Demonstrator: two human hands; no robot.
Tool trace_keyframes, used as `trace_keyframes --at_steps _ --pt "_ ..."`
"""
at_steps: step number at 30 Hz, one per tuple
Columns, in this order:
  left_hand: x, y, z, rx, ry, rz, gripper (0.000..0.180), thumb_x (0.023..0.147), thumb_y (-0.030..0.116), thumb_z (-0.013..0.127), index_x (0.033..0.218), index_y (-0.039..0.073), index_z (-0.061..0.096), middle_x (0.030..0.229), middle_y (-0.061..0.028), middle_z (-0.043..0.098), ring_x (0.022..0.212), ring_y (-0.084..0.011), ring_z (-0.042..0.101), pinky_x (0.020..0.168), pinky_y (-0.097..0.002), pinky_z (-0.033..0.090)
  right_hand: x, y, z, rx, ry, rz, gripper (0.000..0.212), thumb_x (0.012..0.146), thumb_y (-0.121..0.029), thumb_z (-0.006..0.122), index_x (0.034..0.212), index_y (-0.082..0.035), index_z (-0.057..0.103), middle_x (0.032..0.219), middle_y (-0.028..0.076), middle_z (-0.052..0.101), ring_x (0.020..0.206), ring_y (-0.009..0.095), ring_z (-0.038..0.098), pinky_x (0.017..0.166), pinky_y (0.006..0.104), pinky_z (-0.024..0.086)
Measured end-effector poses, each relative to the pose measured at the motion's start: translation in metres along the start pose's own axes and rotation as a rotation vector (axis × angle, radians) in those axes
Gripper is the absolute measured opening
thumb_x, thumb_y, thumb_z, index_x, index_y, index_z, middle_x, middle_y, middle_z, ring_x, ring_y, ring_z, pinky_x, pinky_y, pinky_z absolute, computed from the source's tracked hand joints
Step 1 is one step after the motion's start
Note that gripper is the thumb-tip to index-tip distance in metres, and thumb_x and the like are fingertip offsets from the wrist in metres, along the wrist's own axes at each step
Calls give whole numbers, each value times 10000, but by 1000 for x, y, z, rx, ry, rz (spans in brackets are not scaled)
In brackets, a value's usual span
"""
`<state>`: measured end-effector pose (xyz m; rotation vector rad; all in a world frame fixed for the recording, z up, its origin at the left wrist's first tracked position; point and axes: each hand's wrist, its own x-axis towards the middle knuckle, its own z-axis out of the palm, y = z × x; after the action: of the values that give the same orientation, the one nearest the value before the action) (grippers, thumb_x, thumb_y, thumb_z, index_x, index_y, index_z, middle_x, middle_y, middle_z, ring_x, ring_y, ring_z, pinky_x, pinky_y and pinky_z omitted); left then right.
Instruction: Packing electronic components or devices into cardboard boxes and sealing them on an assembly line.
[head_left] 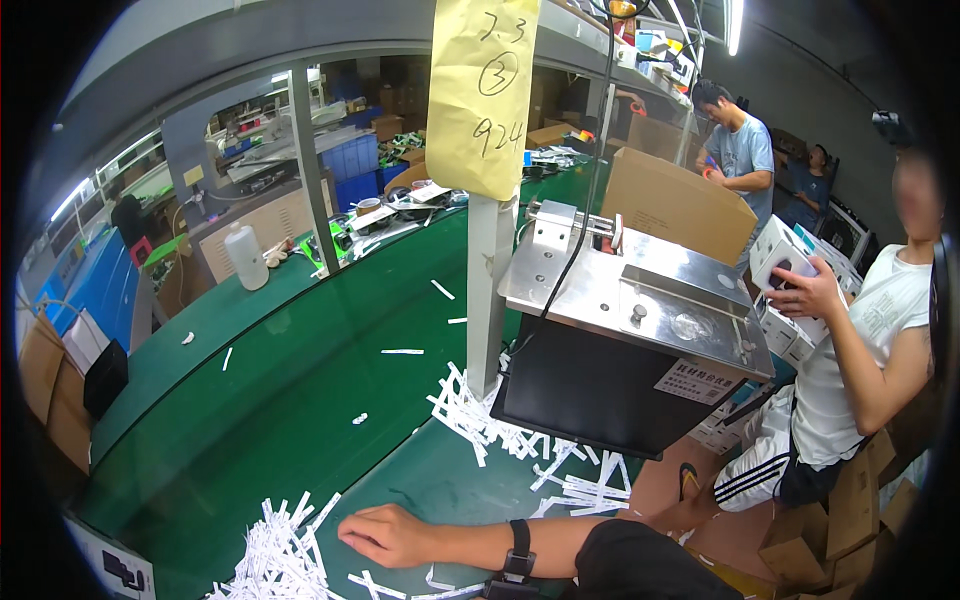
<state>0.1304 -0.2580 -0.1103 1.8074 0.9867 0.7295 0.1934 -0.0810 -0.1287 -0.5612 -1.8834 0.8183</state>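
My right hand point(385, 535) hovers or rests low over the green work surface point(430, 480); I cannot tell which. Its fingers are curled in, and anything inside them is hidden. The forearm comes in from the lower right, with a black strap around it and a black sleeve above. A heap of narrow white paper strips point(275, 555) lies just left of the hand, with a few more strips below the wrist. Another pile of paper strips point(495, 425) spreads beyond the hand, around the foot of a grey post point(484, 290). My left hand is out of view.
A metal-topped machine point(640, 300) on a black base stands right of the post. A yellow paper point(485, 95) hangs there. Farther left are a green conveyor belt point(330, 340) and a white bottle point(245, 258). One person point(850, 330) at right holds a white box; another works beside a large carton point(675, 205).
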Motion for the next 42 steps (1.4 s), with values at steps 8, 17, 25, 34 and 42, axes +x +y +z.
trace_keyframes --at_steps 8,17,25,34,42 --pt "1 3 0 9 -2 5 90 936 67 670 1010 24 699 889 -171 652 684 -344 632 610 -399 503 -1 4 0 -9 -16 -35 75 950 -64 614 1011 -22 620 852 119 655 729 329 643 644 408 509" --pt "1 3 -2 13 -24 -13 108 941 69 659 1024 12 695 894 -178 653 685 -328 633 611 -393 497 -1 4 1 -25 -47 -6 75 959 -80 602 1008 -24 608 857 128 651 741 345 642 649 423 506" --pt "0 2 -1 -8 -3 0 100 938 68 665 1016 14 694 879 -177 651 668 -326 630 597 -392 495 -1 5 3 -29 -50 -14 72 959 -82 605 1007 -29 609 844 124 645 734 345 641 641 423 507" --pt "-1 -1 0 -5 -3 14 94 935 60 668 1011 10 692 887 -182 657 672 -328 639 592 -392 499 -2 7 3 -35 -64 -11 70 956 -82 611 1010 -38 612 831 117 640 725 339 638 641 423 506" --pt "0 0 -1 4 -18 12 101 939 62 661 1015 3 689 902 -190 660 693 -350 641 611 -402 508 -2 4 2 -42 -70 -4 71 964 -90 604 1010 -37 609 829 118 640 724 339 638 645 426 506"
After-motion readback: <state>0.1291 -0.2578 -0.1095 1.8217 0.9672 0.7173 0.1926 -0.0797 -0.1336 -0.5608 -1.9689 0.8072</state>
